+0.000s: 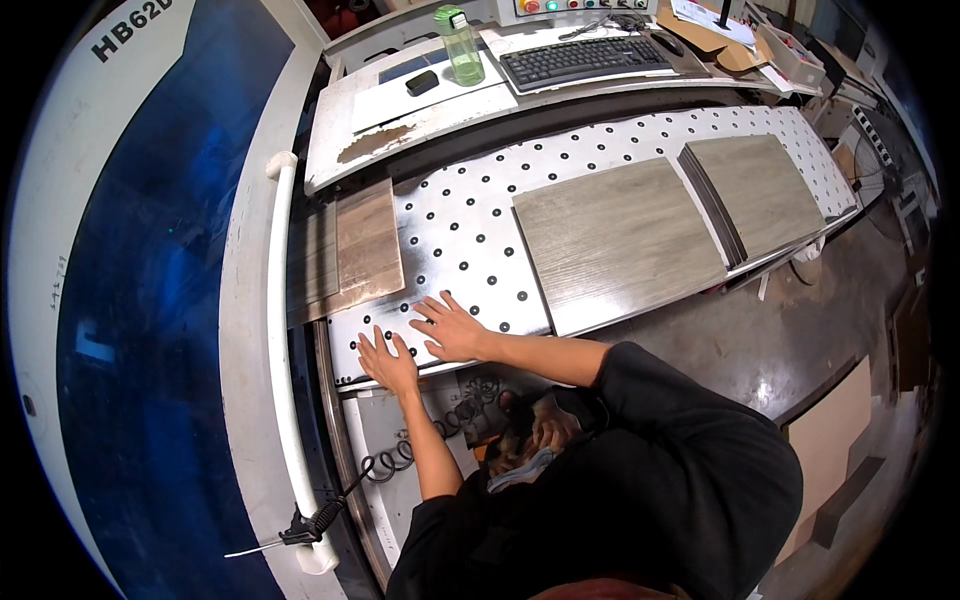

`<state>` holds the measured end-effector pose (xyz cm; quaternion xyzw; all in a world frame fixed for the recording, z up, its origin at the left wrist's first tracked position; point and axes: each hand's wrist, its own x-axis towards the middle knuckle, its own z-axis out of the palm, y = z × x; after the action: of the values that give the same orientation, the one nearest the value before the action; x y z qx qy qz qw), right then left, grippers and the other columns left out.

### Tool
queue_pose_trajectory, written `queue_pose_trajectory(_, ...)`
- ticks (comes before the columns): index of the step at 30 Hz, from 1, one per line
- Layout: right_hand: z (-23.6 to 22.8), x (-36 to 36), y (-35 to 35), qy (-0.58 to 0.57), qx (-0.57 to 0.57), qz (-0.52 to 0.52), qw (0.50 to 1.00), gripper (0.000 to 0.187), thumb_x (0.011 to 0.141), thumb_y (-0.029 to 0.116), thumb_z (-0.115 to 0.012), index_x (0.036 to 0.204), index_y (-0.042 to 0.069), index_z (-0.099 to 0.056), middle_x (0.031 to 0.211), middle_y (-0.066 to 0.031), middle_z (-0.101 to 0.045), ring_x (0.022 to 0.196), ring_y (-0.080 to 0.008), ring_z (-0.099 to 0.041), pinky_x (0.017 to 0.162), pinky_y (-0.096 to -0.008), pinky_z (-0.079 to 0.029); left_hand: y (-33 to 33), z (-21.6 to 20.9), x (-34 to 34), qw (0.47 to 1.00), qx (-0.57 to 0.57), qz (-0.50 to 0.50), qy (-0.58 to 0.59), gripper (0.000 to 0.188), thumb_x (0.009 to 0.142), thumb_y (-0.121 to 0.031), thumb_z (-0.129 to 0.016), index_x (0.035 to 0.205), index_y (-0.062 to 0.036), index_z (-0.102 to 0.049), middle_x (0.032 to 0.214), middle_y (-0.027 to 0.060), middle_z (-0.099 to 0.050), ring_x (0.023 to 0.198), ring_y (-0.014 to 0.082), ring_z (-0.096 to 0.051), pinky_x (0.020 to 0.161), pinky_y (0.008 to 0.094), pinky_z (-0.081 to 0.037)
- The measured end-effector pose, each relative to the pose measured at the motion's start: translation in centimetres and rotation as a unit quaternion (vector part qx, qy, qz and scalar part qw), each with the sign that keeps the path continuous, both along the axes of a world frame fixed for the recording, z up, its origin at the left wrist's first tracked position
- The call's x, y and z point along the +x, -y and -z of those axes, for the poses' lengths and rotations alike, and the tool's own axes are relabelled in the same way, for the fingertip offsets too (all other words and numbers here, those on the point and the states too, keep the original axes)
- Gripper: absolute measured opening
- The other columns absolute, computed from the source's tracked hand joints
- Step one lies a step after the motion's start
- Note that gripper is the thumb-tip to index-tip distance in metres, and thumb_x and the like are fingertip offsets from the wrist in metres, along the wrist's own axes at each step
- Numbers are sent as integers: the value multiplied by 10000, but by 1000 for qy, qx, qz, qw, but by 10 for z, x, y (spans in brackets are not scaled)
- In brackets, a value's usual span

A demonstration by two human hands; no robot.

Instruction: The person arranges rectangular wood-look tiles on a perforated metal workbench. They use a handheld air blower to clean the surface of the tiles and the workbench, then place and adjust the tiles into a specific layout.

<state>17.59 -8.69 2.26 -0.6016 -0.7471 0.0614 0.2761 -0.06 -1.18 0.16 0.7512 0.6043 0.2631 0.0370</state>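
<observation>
A person in a black long-sleeved top leans over a white metal worktable studded with rows of black-ringed holes [470, 235], both bare hands pressed flat on its near end. The left hand [386, 362] lies palm down at the table's front edge, fingers spread and gripping nothing; the right hand [452, 330] rests just beside it, slightly farther in, also open with fingers splayed on the perforated surface. Neither hand touches a board. Just beyond the hands, at the table's left end, a brownish wood-grain plank [368, 240] lies partly on the table and partly under the edge of the big blue-and-white machine housing [150, 300]. To the right of the hands, near but apart from them, a large grey wood-grain flooring panel [615, 240] lies flat across the table, and farther right sits a stack of similar grey panels [755, 195]. A white tubular handle [280, 330] runs along the machine's side. Behind the table, a scuffed white shelf [400, 120] carries a green translucent drinking bottle [460, 45], a small black rectangular object [422, 83] and a black computer keyboard [585, 60]. A black coiled cable [400, 455] hangs below the table's front edge.
</observation>
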Motion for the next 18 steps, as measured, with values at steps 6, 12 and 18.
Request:
queue_pose_trajectory(6,1,-1,0,3,1,4,1000,532,927,322,-570,1402,85,-539,1525,-205,-422,1444,-391,-359,1190,-609,-216,-1,1,0,1000,3,0,3,511,979,-358,-563,1418,-100,-589,1587,210,-376,1490,366,-301,1226,494,-163)
queue_pose_trajectory(12,0,-1,0,-9,0,-1,1000,520,925,308,-558,1383,60,-551,1512,-212,-433,1442,-407,-351,1192,-613,-214,2,-3,1,1000,-7,-3,7,516,976,-363,-562,1421,-102,-587,1592,208,-365,1495,365,-290,1231,492,-154)
queue_pose_trajectory(18,-2,-1,1,4,1,4,1000,520,923,315,-569,1390,86,-546,1517,-206,-431,1439,-390,-368,1188,-606,-219,3,-5,1,1000,-13,-1,8,521,972,-371,-569,1421,-106,-588,1590,210,-367,1500,363,-280,1235,492,-149)
